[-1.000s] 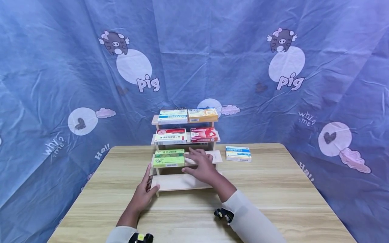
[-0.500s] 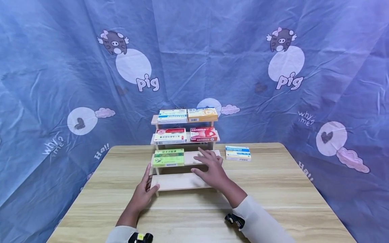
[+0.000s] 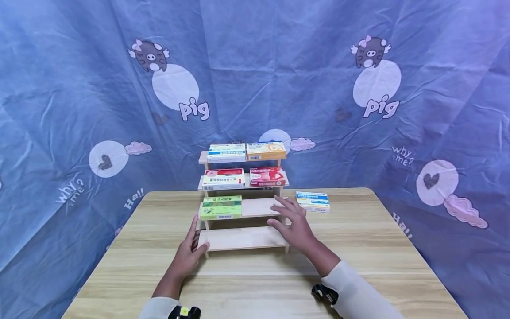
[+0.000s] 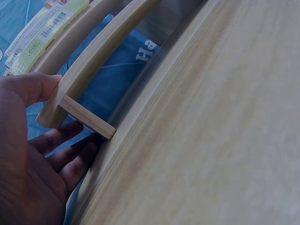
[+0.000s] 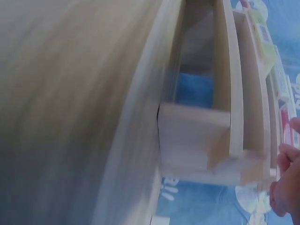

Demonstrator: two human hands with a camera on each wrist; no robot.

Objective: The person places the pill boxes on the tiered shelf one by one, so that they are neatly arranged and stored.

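A stepped wooden display rack (image 3: 243,239) with several tiers stands on the table. My left hand (image 3: 189,252) grips its left end; in the left wrist view the thumb (image 4: 44,86) lies on the lowest board's edge while the fingers bend behind the leg. My right hand (image 3: 296,223), fingers spread and holding nothing, is over the rack's right end. Its fingertips overlap the third tier, beside which a blue-and-white medicine box (image 3: 314,200) lies on the table. On that tier's left half sits a green medicine box (image 3: 221,208).
The top tier carries a white-and-blue box (image 3: 226,153) and an orange-and-white box (image 3: 266,150). Below them are a red-and-white box (image 3: 223,179) and a red box (image 3: 268,176). A blue printed curtain (image 3: 255,88) hangs behind the wooden table (image 3: 358,248).
My right hand has moved rightward, away from the green medicine box and across the third tier to the rack's right end. The left hand keeps its hold on the rack.
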